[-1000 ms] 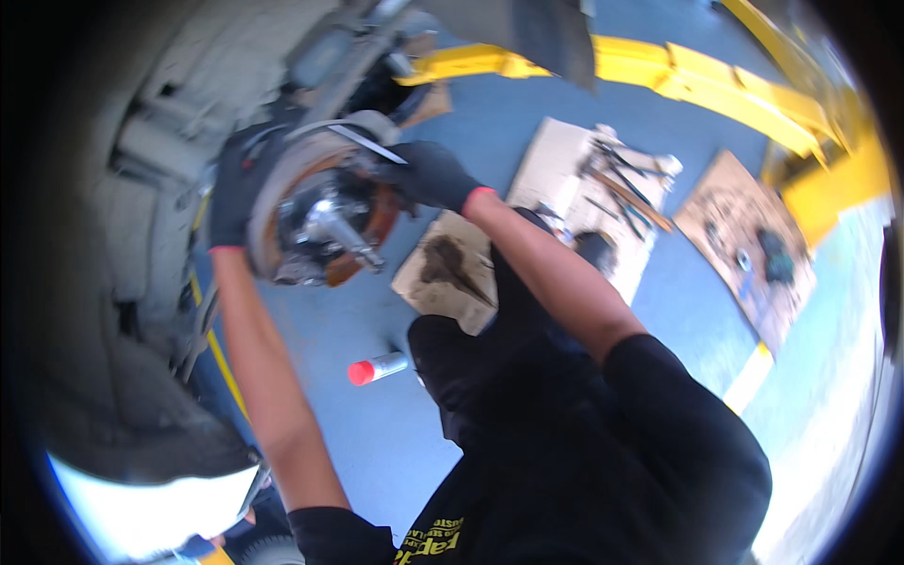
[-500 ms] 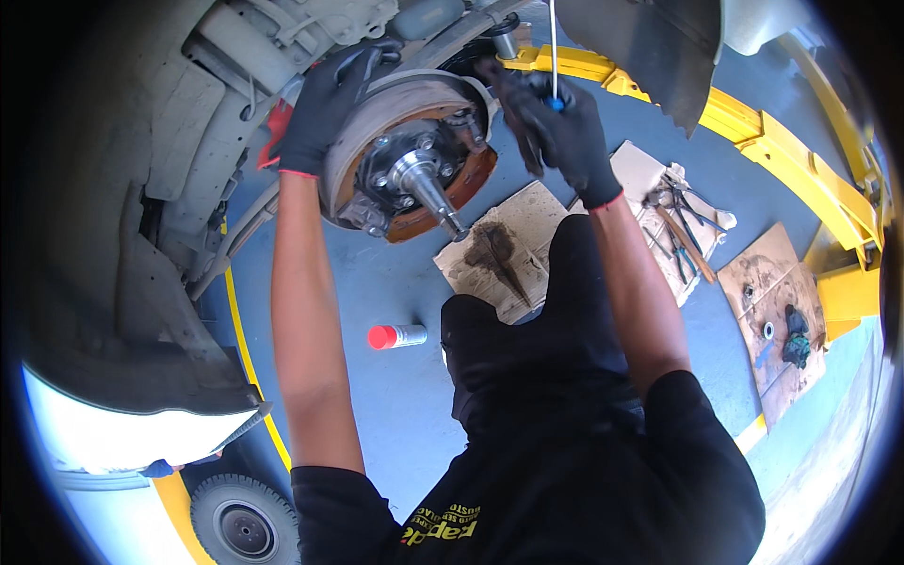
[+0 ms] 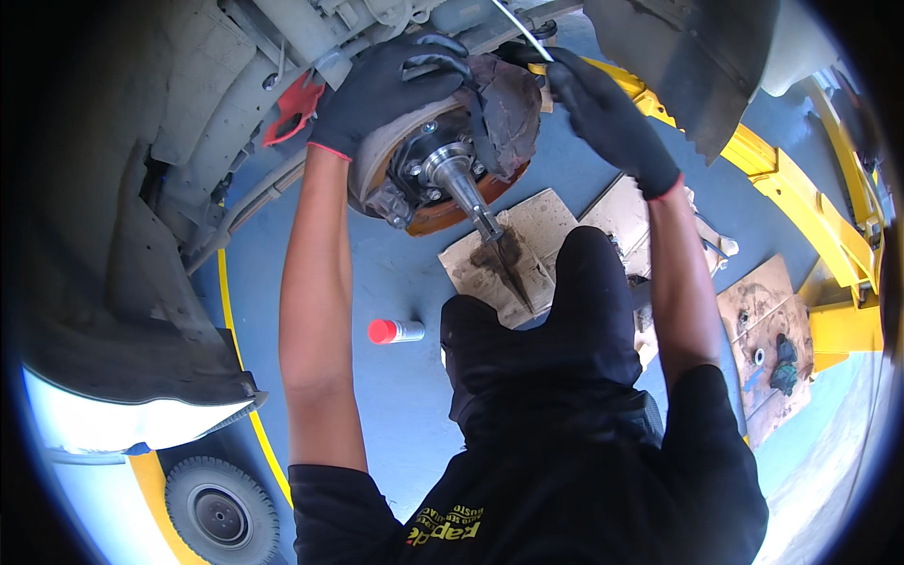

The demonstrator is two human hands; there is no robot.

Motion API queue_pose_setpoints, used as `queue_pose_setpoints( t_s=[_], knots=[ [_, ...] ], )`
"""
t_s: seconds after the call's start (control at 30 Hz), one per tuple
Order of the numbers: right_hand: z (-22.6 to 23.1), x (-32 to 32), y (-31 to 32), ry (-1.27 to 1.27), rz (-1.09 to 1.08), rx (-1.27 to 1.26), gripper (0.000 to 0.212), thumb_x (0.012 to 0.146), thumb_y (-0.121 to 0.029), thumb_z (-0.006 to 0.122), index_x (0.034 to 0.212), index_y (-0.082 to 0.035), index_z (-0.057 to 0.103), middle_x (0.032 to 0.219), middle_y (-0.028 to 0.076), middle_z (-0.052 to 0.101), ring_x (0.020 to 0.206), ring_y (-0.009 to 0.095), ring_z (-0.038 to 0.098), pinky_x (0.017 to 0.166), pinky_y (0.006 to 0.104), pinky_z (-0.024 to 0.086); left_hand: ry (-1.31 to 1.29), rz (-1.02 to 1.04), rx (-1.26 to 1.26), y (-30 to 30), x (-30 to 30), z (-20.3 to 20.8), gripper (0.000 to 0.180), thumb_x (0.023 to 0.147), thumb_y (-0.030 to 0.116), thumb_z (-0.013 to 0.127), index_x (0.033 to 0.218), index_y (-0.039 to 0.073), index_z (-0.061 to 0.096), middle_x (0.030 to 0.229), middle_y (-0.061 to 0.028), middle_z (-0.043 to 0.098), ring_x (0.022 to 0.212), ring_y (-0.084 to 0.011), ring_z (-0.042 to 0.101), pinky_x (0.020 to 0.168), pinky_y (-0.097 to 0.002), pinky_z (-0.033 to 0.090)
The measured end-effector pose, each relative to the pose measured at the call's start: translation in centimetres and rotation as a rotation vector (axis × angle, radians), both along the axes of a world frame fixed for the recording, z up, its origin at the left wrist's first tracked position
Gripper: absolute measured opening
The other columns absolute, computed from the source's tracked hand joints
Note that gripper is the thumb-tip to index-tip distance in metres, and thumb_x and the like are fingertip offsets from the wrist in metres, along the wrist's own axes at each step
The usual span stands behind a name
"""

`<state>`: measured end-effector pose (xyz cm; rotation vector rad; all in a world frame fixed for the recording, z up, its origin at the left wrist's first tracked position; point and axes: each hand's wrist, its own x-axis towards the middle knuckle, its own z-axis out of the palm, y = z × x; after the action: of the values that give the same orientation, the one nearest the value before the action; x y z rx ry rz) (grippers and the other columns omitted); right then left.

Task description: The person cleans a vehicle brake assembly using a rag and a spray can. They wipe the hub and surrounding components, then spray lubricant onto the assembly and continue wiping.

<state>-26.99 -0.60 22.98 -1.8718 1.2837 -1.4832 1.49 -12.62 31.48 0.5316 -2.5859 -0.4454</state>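
Observation:
My left hand (image 3: 395, 89), in a black glove with a red cuff, lies over the top of the round brake assembly (image 3: 391, 141). Its curled fingers meet the edge of a dark, crumpled rag (image 3: 508, 113), which hangs over the assembly's right side. A steel spindle (image 3: 459, 188) juts out from the bolted hub toward me. To the right of the rag, my right hand (image 3: 603, 118), gloved alike, closes on a screwdriver (image 3: 523, 30) whose pale shaft points up and left. The screwdriver's handle is hidden in the glove.
Underbody parts (image 3: 207, 122) crowd the upper left, near a red piece (image 3: 294, 111). A yellow lift arm (image 3: 782, 188) curves along the right. Stained cardboard (image 3: 471, 273) lies below the spindle. A red-capped spray can (image 3: 395, 331) lies on the blue floor; a wheel (image 3: 221, 513) stands lower left.
The rag has gone from beside my right hand onto the right side of the brake assembly. My left hand has shifted right over the top; my right hand has moved right, its screwdriver now tilting left.

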Motion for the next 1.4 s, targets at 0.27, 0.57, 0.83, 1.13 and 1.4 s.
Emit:
queue_pose_setpoints(
  t_s=[0.27, 0.57, 0.83, 1.13, 1.4],
  knots=[
    [-1.1, -1.6, 0.6, 0.857, -0.245, -0.287, 0.042, 0.105, -0.017, 0.066, 0.147, -0.024, 0.068, 0.101, 0.012, 0.077, 0.089, 0.032, 0.074, 0.078, 0.0427, 0.059, 0.027, 0.018, -0.156, -1.2, 0.7, -0.9, 0.036, 0.102, 0.031, 0.074, 0.132, 0.012, 0.074, 0.128, -0.0107, 0.076, 0.116, -0.0266, 0.073, 0.106, -0.0385, 0.053],
    [-3.0, -1.3, -3.0, 0.957, -0.304, -0.369, 0.066, 0.098, -0.009, 0.066, 0.159, -0.034, 0.057, 0.1, 0.008, 0.076, 0.082, 0.03, 0.076, 0.069, 0.0408, 0.06, 0.115, -0.099, 0.064, 0.1, -0.3, -0.3, 0.04, 0.098, 0.031, 0.08, 0.133, 0.012, 0.075, 0.133, -0.0114, 0.074, 0.12, -0.0301, 0.071, 0.107, -0.039, 0.053],
    [-5.0, -0.8, -3.1, 0.859, -0.311, -0.322, 0.068, 0.097, -0.007, 0.064, 0.159, -0.033, 0.056, 0.098, 0.009, 0.076, 0.08, 0.029, 0.076, 0.067, 0.0412, 0.059, -0.034, -0.053, -0.036, -0.8, 0.4, -0.4, 0.038, 0.097, 0.02, 0.08, 0.131, 0.007, 0.075, 0.138, -0.0096, 0.069, 0.124, -0.0217, 0.067, 0.109, -0.0356, 0.051],
    [-2.5, -1.2, -4.9, 0.827, -0.178, -0.407, 0.066, 0.095, -0.007, 0.063, 0.156, -0.034, 0.06, 0.093, 0.013, 0.076, 0.082, 0.033, 0.076, 0.071, 0.043, 0.059, 0.08, -0.123, 0.207, 1.0, -0.7, 0.6, 0.049, 0.093, 0.018, 0.084, 0.14, 0.009, 0.07, 0.135, -0.0085, 0.068, 0.127, -0.0203, 0.065, 0.11, -0.0365, 0.051],
    [-2.1, -1.0, -3.9, 0.807, -0.171, -0.2, 0.067, 0.096, -0.014, 0.068, 0.158, -0.036, 0.058, 0.093, 0.016, 0.076, 0.084, 0.036, 0.075, 0.075, 0.0463, 0.058, 0.047, -0.039, 0.077, 2.1, -0.3, -0.7, 0.052, 0.089, 0.02, 0.088, 0.136, 0.006, 0.07, 0.136, -0.0069, 0.067, 0.118, -0.0216, 0.071, 0.105, -0.0393, 0.056]
  ],
)
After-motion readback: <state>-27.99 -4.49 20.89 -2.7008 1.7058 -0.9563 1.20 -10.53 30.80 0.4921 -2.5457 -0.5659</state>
